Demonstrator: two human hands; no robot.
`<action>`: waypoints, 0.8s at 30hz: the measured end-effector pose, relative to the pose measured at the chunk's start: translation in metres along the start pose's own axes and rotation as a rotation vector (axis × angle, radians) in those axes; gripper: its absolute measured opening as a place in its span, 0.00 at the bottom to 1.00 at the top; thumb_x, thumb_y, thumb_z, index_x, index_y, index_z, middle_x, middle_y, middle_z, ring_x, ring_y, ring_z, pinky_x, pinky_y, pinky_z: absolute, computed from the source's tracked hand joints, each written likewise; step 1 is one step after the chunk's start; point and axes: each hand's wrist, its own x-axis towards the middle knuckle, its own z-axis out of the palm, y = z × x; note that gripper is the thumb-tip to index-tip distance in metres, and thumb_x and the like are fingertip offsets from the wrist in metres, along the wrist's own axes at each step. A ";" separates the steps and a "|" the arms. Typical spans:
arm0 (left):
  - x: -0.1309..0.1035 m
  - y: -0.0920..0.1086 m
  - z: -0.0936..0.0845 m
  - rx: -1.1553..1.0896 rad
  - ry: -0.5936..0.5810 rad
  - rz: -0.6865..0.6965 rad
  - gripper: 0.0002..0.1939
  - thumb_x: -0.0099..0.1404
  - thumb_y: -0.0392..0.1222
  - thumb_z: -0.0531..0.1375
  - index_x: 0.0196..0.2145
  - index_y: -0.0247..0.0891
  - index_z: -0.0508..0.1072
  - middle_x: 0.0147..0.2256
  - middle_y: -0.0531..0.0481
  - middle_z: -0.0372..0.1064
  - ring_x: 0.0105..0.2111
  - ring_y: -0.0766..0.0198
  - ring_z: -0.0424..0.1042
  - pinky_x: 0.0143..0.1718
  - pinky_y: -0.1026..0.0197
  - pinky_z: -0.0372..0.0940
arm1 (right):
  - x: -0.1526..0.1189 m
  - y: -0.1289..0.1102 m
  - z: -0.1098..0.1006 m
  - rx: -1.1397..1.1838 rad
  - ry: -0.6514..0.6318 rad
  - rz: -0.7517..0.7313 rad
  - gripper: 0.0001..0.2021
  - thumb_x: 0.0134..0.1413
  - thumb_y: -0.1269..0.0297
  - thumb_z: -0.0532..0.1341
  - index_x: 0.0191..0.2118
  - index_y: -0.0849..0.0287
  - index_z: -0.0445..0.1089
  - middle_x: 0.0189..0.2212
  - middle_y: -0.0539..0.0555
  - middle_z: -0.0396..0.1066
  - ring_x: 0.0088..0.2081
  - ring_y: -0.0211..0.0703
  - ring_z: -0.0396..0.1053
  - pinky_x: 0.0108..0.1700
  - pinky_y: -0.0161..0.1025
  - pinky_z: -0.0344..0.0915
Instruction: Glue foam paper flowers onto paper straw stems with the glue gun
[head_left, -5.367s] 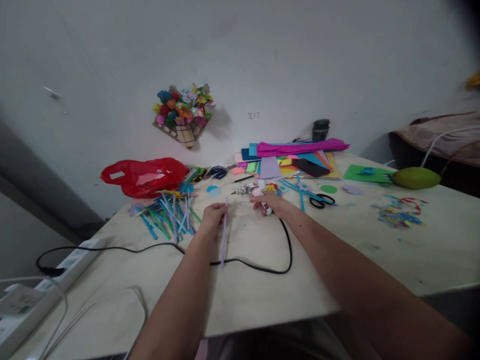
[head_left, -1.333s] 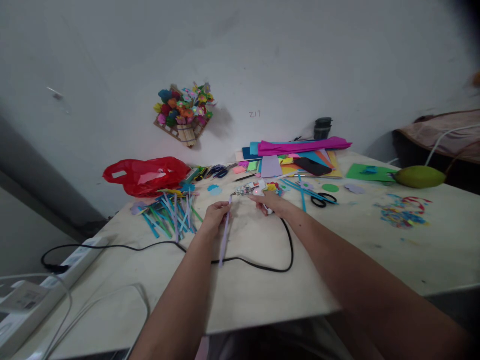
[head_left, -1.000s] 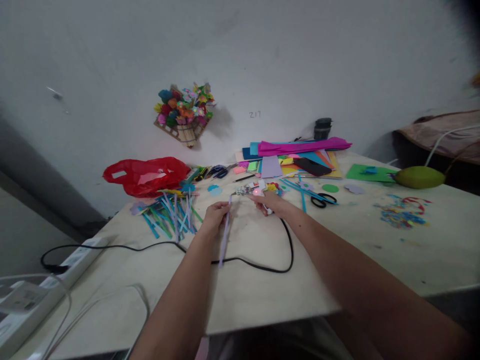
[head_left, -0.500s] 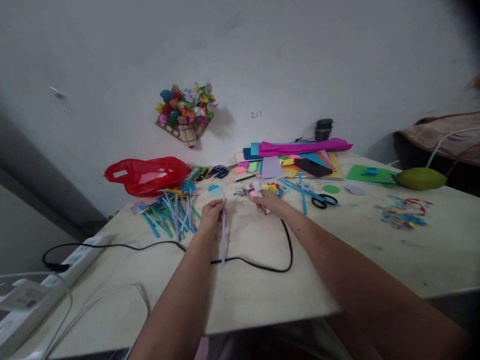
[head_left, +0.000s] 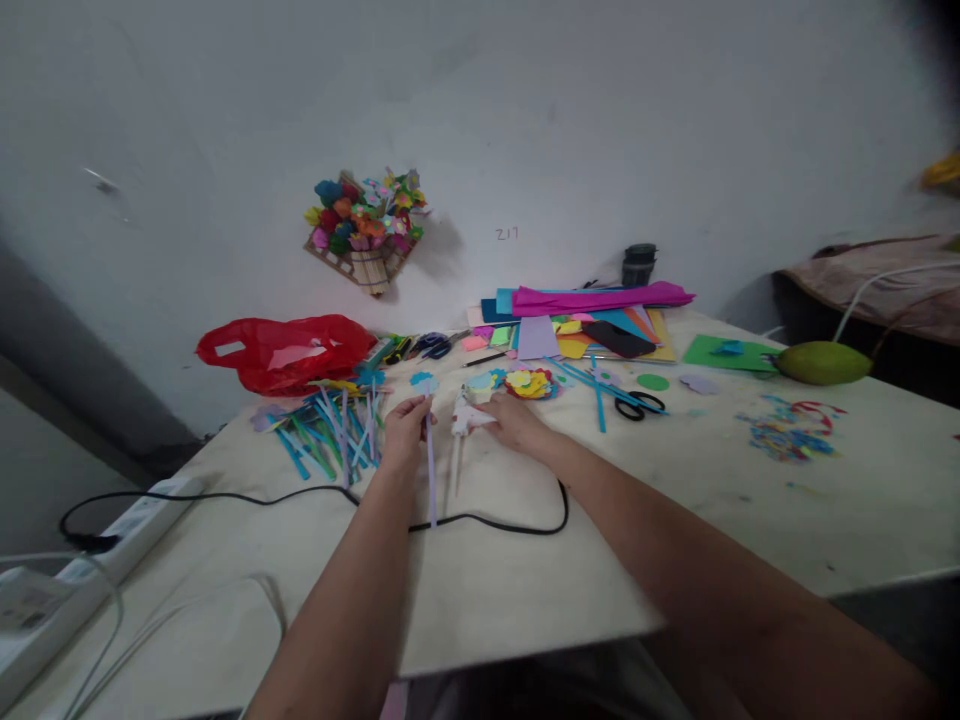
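Observation:
My left hand pinches the upper part of a thin lilac strip, which hangs down toward the black cable. Just right of it, my right hand is closed on a white glue gun, with a pale glue stick pointing toward me. A blue scalloped paper piece lies just beyond my left hand. Yellow and red paper flower shapes rest behind my right hand.
Blue, green and lilac strips lie left, before a red bag. Black scissors, coloured sheets, paper scraps and a green fruit-like object are at right. A black cable crosses the table.
The glue gun has been lifted and turned by my right hand, moving left toward my left hand. My left hand still holds the lilac strip. The view has shifted slightly.

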 end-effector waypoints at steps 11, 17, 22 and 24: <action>-0.008 0.004 0.006 0.014 -0.058 -0.061 0.17 0.42 0.45 0.64 0.29 0.34 0.68 0.12 0.57 0.61 0.11 0.73 0.56 0.11 0.71 0.44 | -0.001 0.008 -0.014 -0.042 0.255 0.142 0.13 0.54 0.65 0.51 0.39 0.60 0.70 0.35 0.57 0.68 0.39 0.43 0.63 0.42 0.38 0.55; -0.009 0.002 0.007 0.013 -0.122 -0.070 0.14 0.42 0.44 0.63 0.27 0.34 0.69 0.13 0.57 0.61 0.11 0.74 0.57 0.11 0.71 0.46 | -0.005 0.050 -0.023 -0.106 0.397 0.397 0.14 0.52 0.68 0.50 0.42 0.59 0.69 0.39 0.57 0.68 0.41 0.44 0.62 0.42 0.39 0.55; -0.007 -0.003 0.006 0.022 -0.193 -0.067 0.15 0.44 0.44 0.63 0.29 0.34 0.70 0.14 0.56 0.62 0.12 0.73 0.58 0.12 0.71 0.49 | -0.010 0.062 -0.028 -0.159 0.344 0.440 0.14 0.49 0.72 0.50 0.39 0.59 0.70 0.40 0.56 0.68 0.41 0.45 0.62 0.42 0.39 0.55; -0.007 -0.003 0.006 0.034 -0.209 -0.069 0.15 0.44 0.45 0.63 0.30 0.34 0.70 0.15 0.56 0.62 0.12 0.73 0.59 0.12 0.70 0.50 | -0.011 0.060 -0.030 -0.192 0.292 0.398 0.14 0.47 0.72 0.52 0.38 0.59 0.71 0.44 0.56 0.66 0.44 0.47 0.59 0.45 0.41 0.53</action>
